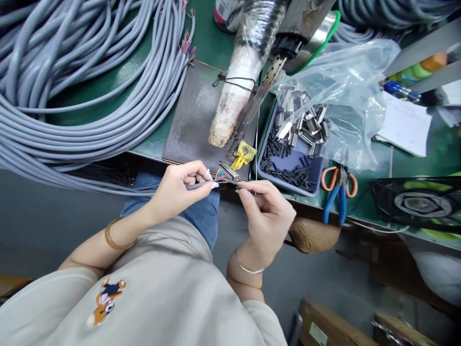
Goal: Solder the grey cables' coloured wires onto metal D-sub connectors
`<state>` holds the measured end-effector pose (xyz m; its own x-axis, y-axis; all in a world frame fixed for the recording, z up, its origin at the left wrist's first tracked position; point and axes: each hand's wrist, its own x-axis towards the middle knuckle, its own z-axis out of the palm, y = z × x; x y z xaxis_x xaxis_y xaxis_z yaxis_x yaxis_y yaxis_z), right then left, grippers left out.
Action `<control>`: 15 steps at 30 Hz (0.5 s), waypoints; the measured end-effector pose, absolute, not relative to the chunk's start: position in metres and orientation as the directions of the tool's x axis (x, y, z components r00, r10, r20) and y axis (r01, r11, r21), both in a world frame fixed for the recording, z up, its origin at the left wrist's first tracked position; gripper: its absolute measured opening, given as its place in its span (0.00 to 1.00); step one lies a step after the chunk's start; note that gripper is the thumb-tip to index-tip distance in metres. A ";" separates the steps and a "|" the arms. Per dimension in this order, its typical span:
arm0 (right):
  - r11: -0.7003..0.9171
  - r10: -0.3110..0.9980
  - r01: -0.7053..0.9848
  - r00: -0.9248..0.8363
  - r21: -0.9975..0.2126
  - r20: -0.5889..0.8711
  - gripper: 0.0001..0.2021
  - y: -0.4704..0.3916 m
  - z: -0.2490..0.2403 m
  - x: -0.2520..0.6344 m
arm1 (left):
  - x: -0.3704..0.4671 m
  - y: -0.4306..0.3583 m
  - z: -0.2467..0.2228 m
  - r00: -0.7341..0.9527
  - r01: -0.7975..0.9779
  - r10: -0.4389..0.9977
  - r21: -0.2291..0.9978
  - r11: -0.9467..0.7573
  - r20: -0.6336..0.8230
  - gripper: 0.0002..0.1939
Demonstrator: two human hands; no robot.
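Note:
My left hand (pixel 178 187) pinches a grey cable (pixel 196 185) close to its stripped end. Thin coloured wires (pixel 221 176) fan out from that end towards a metal multi-pin connector (pixel 228 170). The connector sits at the front edge of the dark board, touching a yellow fixture (pixel 245 154). My right hand (pixel 268 211) is closed at the connector's right end, thumb and forefinger pressed together. Something thin and dark shows at those fingertips; I cannot make out what it is. Above the fixture, a soldering iron's tip area lies beside a white, plastic-wrapped tube (pixel 234 96).
Coiled grey cables (pixel 118 127) cover the left of the green table. Right of the board, a blue tray (pixel 284 161) holds metal connectors (pixel 311 126) and short black tubes (pixel 288 175) under a plastic bag (pixel 356 96). Pliers (pixel 338 192) and a black fan (pixel 421 204) lie further right.

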<state>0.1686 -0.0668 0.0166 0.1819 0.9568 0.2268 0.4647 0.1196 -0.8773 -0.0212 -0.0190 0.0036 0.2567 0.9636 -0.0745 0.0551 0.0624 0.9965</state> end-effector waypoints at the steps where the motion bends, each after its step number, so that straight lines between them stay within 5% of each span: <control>1: 0.110 0.954 0.458 0.198 -0.882 0.223 0.07 -0.067 0.013 0.166 | -0.020 -0.019 0.004 0.249 0.080 0.968 0.997 0.020 -0.040 0.06; 15: 0.164 0.944 0.476 0.178 -0.864 0.278 0.07 -0.064 0.005 0.160 | -0.016 -0.021 -0.001 0.256 0.233 0.935 0.924 -0.305 0.244 0.07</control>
